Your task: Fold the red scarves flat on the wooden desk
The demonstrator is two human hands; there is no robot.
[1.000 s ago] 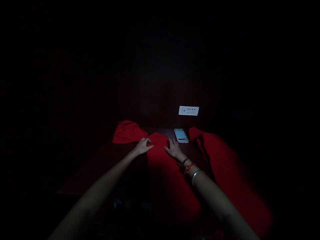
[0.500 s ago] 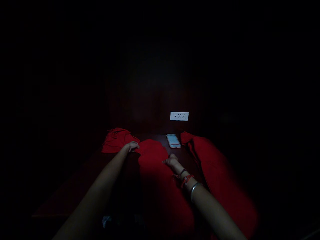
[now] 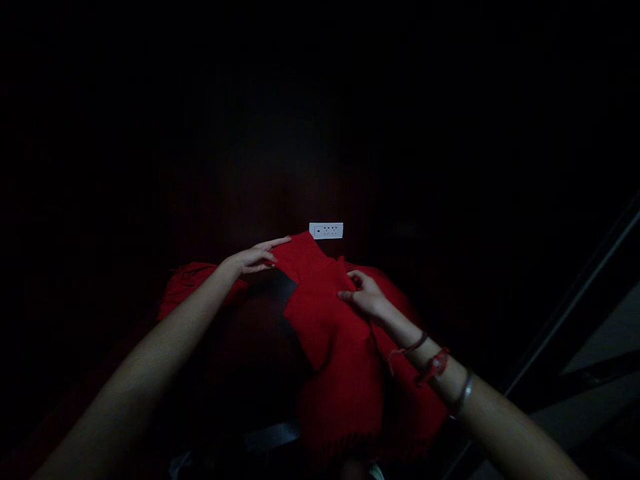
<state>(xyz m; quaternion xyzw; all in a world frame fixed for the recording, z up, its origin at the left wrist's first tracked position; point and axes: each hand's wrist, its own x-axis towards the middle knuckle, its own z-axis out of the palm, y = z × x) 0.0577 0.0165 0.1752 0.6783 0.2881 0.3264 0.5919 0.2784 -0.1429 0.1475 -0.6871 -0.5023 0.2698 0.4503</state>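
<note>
A red scarf [image 3: 325, 293] with a fringed lower end is lifted in front of me, and its lower part hangs down toward my body. At its upper left corner my left hand [image 3: 256, 257] pinches the edge between thumb and fingers. My right hand [image 3: 365, 295] grips the opposite edge, with the thumb lying on the front of the cloth. Some of its fingers are hidden behind the fabric. Bands and a metal bangle circle my right wrist and forearm.
Crumpled red cloth [image 3: 187, 283] lies on the dark table at the left. More red cloth [image 3: 417, 407] spreads behind and right of the scarf. On the dark wall ahead is a white socket panel [image 3: 327, 231]. Everything around is very dim.
Both hands have raised the scarf off the table and brought it upward. The view has turned right, the fringed end now shows, and the phone on the table is no longer visible.
</note>
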